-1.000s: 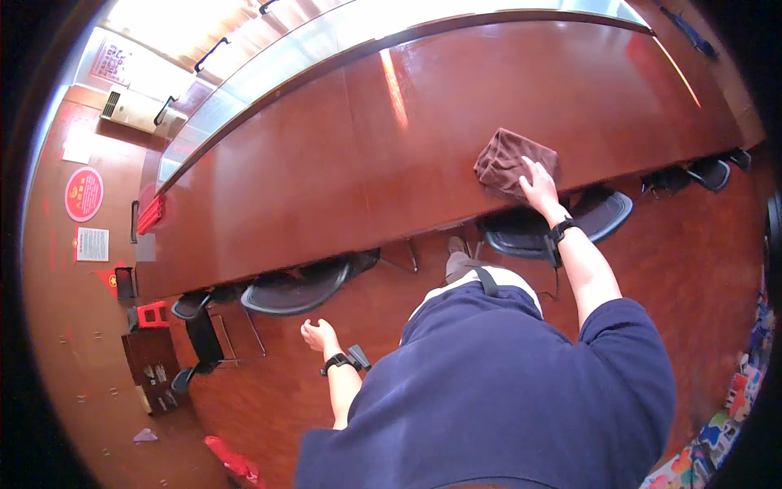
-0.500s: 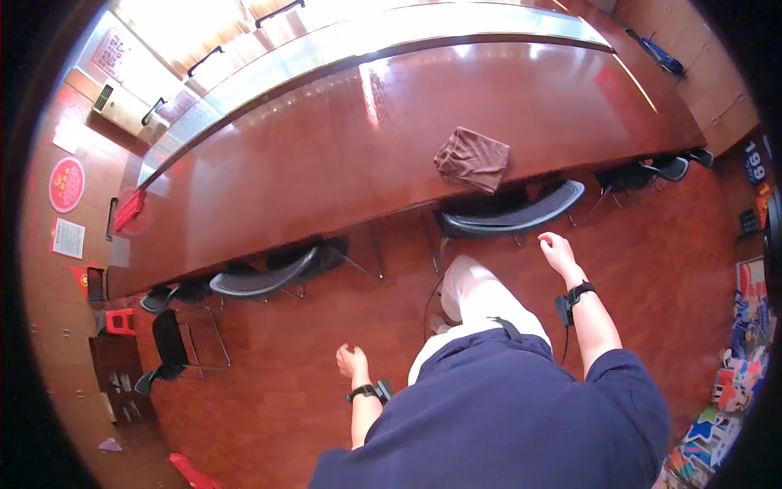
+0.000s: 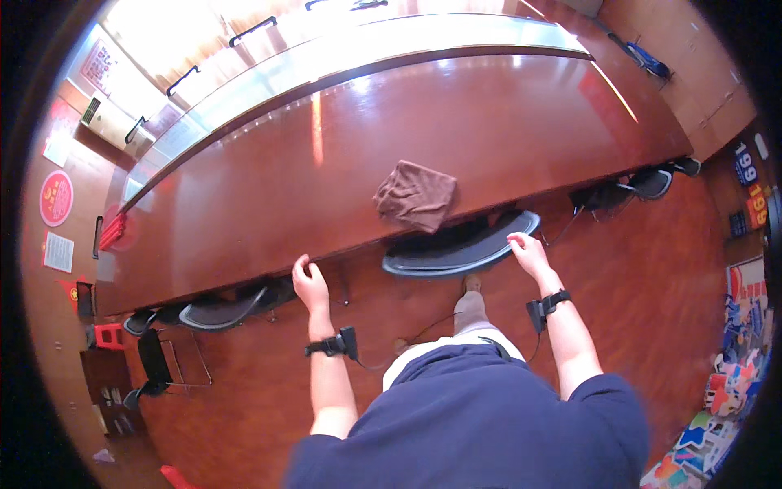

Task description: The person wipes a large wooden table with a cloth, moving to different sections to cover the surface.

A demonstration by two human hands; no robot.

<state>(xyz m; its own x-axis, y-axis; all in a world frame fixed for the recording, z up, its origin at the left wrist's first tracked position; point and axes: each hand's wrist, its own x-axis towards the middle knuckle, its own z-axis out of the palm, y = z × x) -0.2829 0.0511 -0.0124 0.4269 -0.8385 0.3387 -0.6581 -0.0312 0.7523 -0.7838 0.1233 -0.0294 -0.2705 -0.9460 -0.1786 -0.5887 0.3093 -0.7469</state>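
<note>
A folded brown cloth (image 3: 417,196) lies near the front edge of the long, glossy reddish-brown table (image 3: 269,187). My left hand (image 3: 309,284) is raised at that edge, left of the cloth, its fingers loosely apart and nothing in it. Close to the right end of a black mesh chair back (image 3: 464,247) is my right hand (image 3: 529,251). Its fingers are loosely bent, and I see nothing held. Whether it touches the chair cannot be made out. Each wrist wears a black strap with a small box.
More chairs (image 3: 220,314) are tucked along the table's near side. A separate black chair (image 3: 155,359) stands on the wooden floor at left, near a red stool (image 3: 109,336). Colourful cut-out boards (image 3: 709,432) lean at right. A thin cable runs by my legs.
I have stepped nearer the table. My left hand has risen and moved forward to the table edge. My right hand has come closer to the chair back. The cloth appears nearer to me.
</note>
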